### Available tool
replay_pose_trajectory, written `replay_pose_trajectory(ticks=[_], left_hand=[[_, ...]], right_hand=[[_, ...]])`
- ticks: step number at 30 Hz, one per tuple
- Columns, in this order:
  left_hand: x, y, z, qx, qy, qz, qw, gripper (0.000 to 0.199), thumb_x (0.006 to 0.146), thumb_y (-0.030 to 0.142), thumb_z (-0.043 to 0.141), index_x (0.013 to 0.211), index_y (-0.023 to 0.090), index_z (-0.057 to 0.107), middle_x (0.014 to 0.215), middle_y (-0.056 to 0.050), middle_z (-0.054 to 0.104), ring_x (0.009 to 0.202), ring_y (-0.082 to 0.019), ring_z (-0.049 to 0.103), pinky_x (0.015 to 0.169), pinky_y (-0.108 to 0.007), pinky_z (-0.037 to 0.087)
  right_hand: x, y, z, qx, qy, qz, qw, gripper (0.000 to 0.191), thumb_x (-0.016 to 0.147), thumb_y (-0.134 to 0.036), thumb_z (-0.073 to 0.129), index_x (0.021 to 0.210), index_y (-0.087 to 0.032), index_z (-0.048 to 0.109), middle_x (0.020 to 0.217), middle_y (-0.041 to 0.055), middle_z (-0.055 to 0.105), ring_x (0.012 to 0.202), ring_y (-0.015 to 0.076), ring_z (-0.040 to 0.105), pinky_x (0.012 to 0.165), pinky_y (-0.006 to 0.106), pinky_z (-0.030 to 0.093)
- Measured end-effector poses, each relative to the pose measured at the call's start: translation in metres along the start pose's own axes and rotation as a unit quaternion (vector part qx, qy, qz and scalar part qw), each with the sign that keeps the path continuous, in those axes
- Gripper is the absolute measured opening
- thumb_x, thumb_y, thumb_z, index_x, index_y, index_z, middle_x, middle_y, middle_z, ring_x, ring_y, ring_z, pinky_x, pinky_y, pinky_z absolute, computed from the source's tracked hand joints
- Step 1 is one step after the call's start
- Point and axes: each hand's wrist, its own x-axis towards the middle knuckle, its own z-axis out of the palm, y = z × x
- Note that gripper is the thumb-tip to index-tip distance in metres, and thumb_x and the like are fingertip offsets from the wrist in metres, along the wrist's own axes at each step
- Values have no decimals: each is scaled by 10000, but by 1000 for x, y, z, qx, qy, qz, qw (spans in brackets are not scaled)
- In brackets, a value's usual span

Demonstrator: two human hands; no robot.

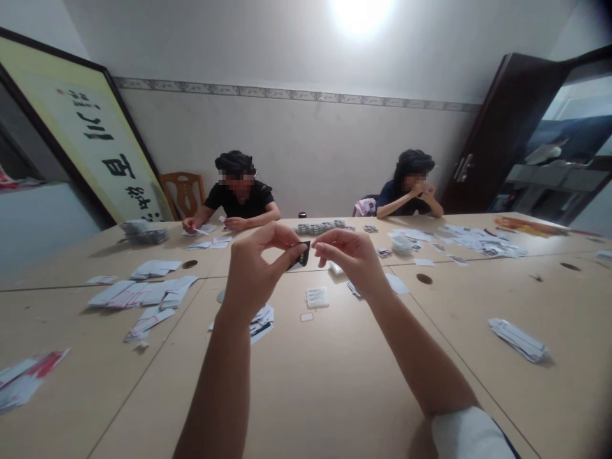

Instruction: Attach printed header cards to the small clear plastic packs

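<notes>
My left hand [255,268] is raised over the table, pinching a small black card [299,256] with pale marks between thumb and forefinger. Just right of the card is my right hand [351,260], its thumb and fingertips pressed together; whatever they may hold is too small to make out. Below the hands a small clear plastic case [317,297] lies on the table, with thin items inside. Nearer to me is a small red-bordered label [306,317]. A pile of white slips [262,322] is partly covered by my left forearm.
White paper stacks [138,293] lie at left, a folded bundle [519,341] at right. Small packs [322,227] line the far side beside scattered papers [478,241]. Two people sit opposite, one at left [243,204], one at right [406,191]. The table [306,395] has round cable holes.
</notes>
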Motion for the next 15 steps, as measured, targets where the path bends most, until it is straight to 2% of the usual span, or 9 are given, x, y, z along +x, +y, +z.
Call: replay_pose_trajectory(ticks=[6, 15], left_hand=[[-3, 9, 2, -24, 7, 3, 1000, 107, 802, 209, 816, 777, 198, 713, 744, 22, 700, 733, -112, 671, 725, -229, 549], [-7, 17, 5, -26, -3, 8, 1000, 110, 793, 189, 825, 769, 209, 720, 724, 30, 705, 708, -111, 660, 692, -228, 537]], right_hand=[[-12, -13, 16, -30, 67, -31, 997, 55, 818, -250, 762, 787, -206, 756, 696, -11, 717, 610, 123, 659, 591, 278, 527], [-23, -19, 11, -67, 81, -24, 994, 63, 827, -250, 753, 779, -211, 745, 725, 1, 721, 661, 142, 649, 658, 317, 536]])
